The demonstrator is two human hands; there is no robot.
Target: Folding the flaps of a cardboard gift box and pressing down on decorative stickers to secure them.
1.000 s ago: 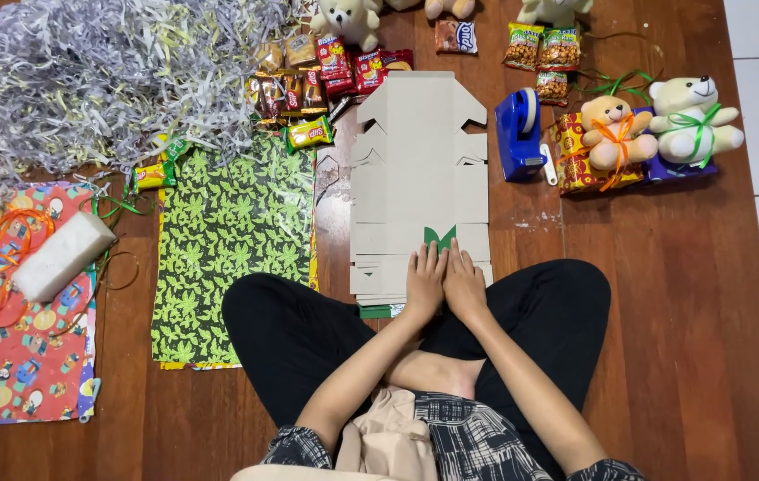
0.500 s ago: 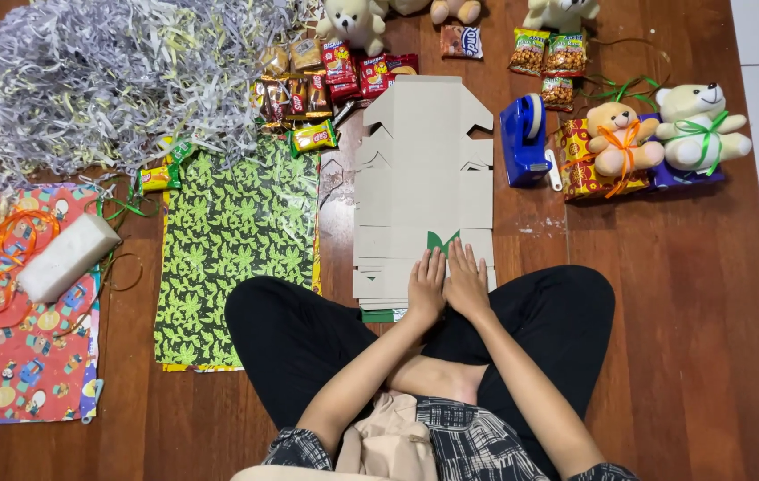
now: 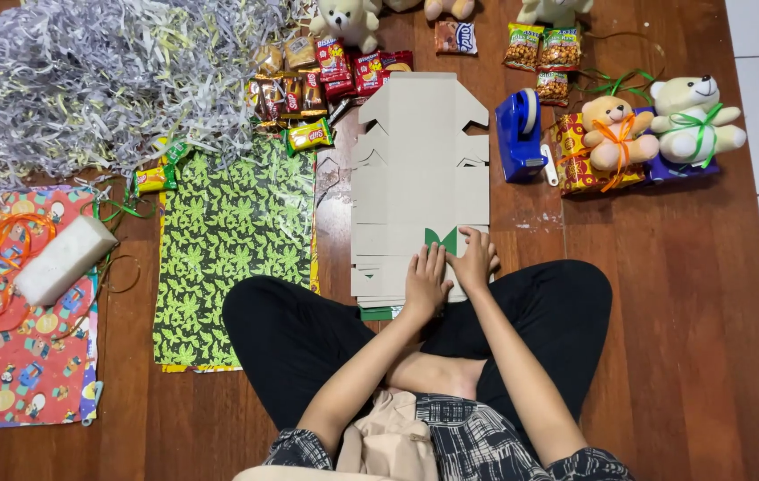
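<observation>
I see a stack of flat grey cardboard box sheets (image 3: 419,178) lying on the brown wooden floor (image 3: 664,312), right in front of the crossed legs. The left hand (image 3: 426,283) lies flat on the near end of the stack, fingers straight and together, holding nothing. The right hand (image 3: 475,263) rests just beside it, fingers spread a little, pressing down by a small green bow shape (image 3: 441,239). To the left is green leafy wrapping paper (image 3: 232,240), with a big pile of shredded paper (image 3: 103,80) behind it. To the right sits a blue tape holder (image 3: 520,138) near two teddy bears (image 3: 655,129)
</observation>
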